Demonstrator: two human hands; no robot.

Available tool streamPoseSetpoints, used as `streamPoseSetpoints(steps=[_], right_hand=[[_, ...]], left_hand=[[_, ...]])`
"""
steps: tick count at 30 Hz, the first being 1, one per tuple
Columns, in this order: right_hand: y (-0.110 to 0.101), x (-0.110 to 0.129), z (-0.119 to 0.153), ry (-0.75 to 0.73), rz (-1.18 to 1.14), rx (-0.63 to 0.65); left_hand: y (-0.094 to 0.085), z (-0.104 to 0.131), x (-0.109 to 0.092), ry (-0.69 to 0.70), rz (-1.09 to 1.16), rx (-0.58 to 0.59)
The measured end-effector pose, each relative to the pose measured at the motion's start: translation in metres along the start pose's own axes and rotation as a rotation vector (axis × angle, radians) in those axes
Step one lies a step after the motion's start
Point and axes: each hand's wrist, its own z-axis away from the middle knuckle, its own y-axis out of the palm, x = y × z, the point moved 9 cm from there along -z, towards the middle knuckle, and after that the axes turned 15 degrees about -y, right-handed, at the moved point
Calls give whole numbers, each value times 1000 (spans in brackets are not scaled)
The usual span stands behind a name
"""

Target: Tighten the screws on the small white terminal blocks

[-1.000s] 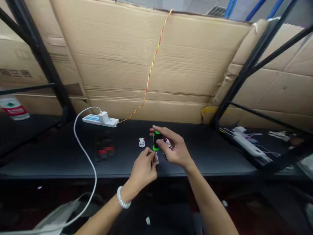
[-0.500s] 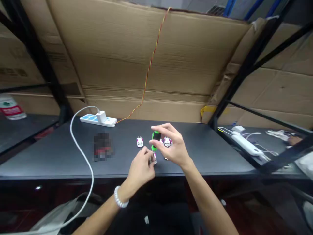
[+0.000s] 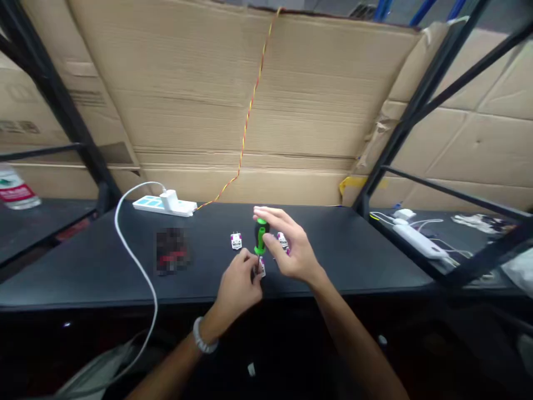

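Note:
A screwdriver with a green and black handle stands nearly upright over the table. My right hand is at its handle, fingers over the top end and thumb against the side. Its shaft runs down to a small white and purple piece near the front edge. My left hand pinches this piece low on the table, its fingertips beside the shaft and hiding part of it. Another white and purple piece with two prongs lies behind my left hand. More such pieces are partly covered by my right hand.
A white power strip with a plugged-in charger sits back left, its white cable hanging over the front edge. A blurred dark and red item lies left. Black metal posts and cardboard bound the dark table.
More of the screwdriver's handle shows between my right fingers, and the thumb has slid off its front toward the side. My left hand stays at the same piece. The view has shifted slightly.

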Motion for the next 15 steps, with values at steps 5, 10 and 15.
streamPoseSetpoints(steps=[5,10,15], right_hand=[[-4,-4,2,16,45,-77],[-3,-6,1,31,89,-35],[4,-7,0,71,-141,24]], left_hand=[[1,0,0,13,7,-4],[1,0,1,11,16,2],[1,1,-2,14,12,15]])
